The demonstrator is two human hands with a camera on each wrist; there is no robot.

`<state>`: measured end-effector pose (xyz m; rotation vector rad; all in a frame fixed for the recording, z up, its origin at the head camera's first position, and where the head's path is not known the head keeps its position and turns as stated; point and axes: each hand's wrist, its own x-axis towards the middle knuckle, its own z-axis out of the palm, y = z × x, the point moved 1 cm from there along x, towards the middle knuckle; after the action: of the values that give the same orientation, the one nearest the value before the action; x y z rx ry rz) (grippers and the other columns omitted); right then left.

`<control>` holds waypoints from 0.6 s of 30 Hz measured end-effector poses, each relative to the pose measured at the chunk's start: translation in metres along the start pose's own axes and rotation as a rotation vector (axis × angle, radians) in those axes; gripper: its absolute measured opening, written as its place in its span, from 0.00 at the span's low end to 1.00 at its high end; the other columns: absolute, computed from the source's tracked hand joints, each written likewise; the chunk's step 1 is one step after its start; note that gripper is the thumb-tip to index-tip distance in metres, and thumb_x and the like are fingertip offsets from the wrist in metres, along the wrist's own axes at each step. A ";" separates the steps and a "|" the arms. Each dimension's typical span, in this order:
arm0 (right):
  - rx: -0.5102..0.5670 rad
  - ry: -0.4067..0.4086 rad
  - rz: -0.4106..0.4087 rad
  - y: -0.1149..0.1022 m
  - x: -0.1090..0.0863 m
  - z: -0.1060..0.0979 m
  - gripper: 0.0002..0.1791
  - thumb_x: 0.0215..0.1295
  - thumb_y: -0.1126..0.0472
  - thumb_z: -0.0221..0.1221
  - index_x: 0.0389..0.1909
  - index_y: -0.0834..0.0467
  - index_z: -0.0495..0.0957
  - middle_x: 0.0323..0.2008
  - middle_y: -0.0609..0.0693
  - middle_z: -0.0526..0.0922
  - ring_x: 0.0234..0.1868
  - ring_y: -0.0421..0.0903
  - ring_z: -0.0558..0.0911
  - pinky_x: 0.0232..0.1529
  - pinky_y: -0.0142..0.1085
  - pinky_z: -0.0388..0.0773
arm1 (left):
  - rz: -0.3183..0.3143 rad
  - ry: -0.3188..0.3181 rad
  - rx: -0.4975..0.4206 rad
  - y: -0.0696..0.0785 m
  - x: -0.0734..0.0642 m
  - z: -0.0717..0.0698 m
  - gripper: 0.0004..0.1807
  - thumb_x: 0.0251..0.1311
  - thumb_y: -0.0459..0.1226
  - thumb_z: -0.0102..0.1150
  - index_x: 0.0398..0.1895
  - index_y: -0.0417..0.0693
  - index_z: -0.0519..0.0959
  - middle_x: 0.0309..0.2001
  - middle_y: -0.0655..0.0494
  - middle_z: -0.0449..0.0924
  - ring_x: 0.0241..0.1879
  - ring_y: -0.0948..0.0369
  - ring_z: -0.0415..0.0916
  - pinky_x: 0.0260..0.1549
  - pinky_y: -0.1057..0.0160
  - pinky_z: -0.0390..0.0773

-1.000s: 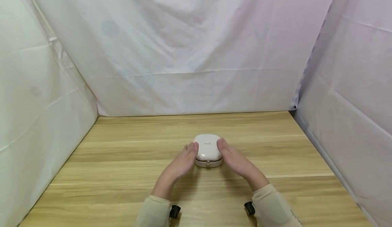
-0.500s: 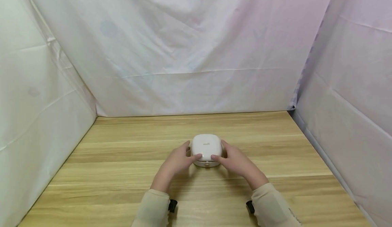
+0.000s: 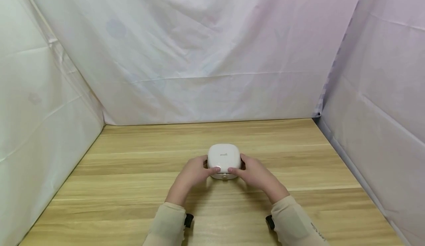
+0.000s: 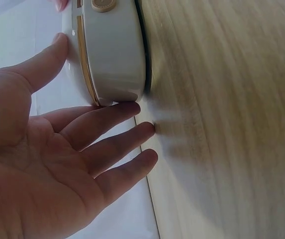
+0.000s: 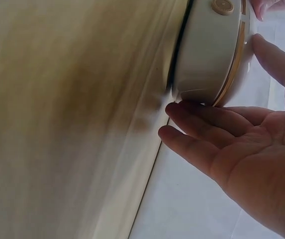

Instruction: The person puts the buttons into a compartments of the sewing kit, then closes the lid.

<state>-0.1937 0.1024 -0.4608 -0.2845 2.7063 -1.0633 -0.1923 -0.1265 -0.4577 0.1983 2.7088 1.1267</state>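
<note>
A glossy white, rounded-square lidded case [image 3: 224,156] stands on the wooden table [image 3: 132,187], small lettering on its lid. In the left wrist view, a gold band [image 4: 86,64] runs along its seam, and a round tan button [image 4: 103,5] sits on its front. My left hand [image 3: 194,170] holds the case's left side, thumb on the lid's front edge and fingers at the side wall. Mirroring it, my right hand [image 3: 254,171] grips the right side, its thumb [image 5: 266,50] on the lid. Lower fingers of both hands spread near the tabletop.
White cloth walls [image 3: 186,54] enclose the table at the back, left and right. Black wrist mounts [image 3: 188,221] show beside the light sleeves [image 3: 167,220]. Wood surface surrounds the case on all sides.
A second ago both hands lay along the case's sides. Since then the thumbs have swung out onto the lid's front edge, and the fingers have settled against the sides. The case stays in place.
</note>
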 end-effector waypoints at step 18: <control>-0.062 -0.045 -0.008 -0.008 0.000 -0.006 0.43 0.75 0.43 0.65 0.76 0.69 0.67 0.67 0.65 0.82 0.67 0.55 0.82 0.68 0.56 0.80 | -0.008 -0.002 0.048 0.008 -0.002 -0.002 0.33 0.67 0.51 0.72 0.66 0.36 0.80 0.59 0.41 0.88 0.61 0.47 0.83 0.64 0.41 0.81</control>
<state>-0.1944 0.1005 -0.4508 -0.3257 2.7036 -0.9649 -0.1910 -0.1225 -0.4498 0.1959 2.7341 1.0592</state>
